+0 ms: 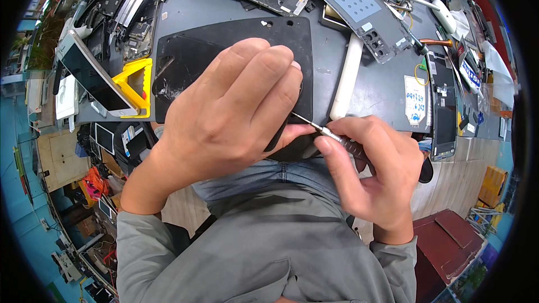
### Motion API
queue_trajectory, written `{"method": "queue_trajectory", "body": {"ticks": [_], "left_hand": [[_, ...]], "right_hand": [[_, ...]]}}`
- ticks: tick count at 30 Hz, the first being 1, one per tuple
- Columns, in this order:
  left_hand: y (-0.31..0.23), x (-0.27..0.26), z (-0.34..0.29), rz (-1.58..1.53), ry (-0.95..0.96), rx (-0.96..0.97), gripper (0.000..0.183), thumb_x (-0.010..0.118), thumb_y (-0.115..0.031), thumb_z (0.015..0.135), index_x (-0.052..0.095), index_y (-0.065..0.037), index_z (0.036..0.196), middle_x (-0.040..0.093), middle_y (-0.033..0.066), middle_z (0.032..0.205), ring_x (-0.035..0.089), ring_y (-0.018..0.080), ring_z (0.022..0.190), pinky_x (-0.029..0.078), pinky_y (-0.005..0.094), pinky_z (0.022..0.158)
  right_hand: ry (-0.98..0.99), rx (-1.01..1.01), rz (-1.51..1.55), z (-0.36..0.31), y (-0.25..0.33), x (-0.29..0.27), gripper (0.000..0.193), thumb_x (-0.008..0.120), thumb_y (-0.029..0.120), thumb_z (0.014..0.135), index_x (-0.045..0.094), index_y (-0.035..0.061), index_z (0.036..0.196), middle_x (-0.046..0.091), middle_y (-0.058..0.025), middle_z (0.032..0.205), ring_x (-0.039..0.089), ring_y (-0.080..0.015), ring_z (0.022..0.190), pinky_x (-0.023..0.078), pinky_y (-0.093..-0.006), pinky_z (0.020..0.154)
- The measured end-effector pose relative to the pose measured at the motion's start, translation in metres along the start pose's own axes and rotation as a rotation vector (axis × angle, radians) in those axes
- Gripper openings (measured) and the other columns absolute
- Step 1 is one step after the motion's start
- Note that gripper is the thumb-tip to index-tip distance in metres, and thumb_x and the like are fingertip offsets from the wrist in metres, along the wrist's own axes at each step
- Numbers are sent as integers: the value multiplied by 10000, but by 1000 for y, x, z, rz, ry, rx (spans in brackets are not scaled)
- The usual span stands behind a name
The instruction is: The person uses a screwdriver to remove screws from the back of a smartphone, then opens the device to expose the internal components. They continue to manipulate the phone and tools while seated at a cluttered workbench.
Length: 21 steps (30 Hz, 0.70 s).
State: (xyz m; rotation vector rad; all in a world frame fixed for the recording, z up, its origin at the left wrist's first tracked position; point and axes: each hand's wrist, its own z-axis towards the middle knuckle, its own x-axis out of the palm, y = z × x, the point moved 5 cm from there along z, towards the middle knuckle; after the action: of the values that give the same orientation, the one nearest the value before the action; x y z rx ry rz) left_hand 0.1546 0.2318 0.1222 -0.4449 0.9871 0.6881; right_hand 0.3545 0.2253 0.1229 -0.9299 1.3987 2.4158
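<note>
My left hand (236,98) is closed over a thin black flat device (276,139). Only its dark edge shows below my fingers, and the rest is hidden behind the hand. In my right hand (382,163), a slim precision screwdriver (328,132) is pinched between thumb and fingers. Its thin metal tip points up and left and meets the device's edge beside my left fingers; the exact contact spot is too small to make out. Under and beyond my left hand lies a worn black mat (236,31) at the bench's near edge.
A white smartphone (92,76) leans on a yellow stand (137,87) at left. A white rod-like handle (348,76) lies right of the mat. Phone panels (351,5) crowd the back of the grey bench, and a black phone frame (443,112) stands at right.
</note>
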Motion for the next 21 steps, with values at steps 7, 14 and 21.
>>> {"method": "queue_trajectory", "body": {"ticks": [7, 14, 21], "left_hand": [[3, 2, 2, 11, -12, 9, 663, 891, -455, 892, 751, 77, 1261, 688, 197, 1236, 707, 422, 1107, 630, 503, 957], [3, 2, 1, 7, -9, 8, 668, 894, -453, 882, 753, 81, 1258, 687, 194, 1238, 706, 419, 1108, 630, 496, 952], [3, 2, 1, -2, -15, 12, 677, 893, -457, 878, 751, 85, 1258, 685, 195, 1231, 705, 418, 1102, 631, 498, 945]], "right_hand": [[-65, -79, 20, -1, -10, 7, 136, 868, -32, 925, 751, -17, 994, 744, -114, 819, 711, -251, 625, 531, -359, 571], [-53, -69, 16, 0, -9, 5, 172, 893, -26, 895, 760, -10, 1003, 738, -113, 817, 710, -260, 630, 537, -362, 581], [-71, -74, 32, 1, -8, 5, 164, 899, -10, 898, 769, -7, 998, 735, -113, 822, 704, -258, 623, 530, -366, 575]]}}
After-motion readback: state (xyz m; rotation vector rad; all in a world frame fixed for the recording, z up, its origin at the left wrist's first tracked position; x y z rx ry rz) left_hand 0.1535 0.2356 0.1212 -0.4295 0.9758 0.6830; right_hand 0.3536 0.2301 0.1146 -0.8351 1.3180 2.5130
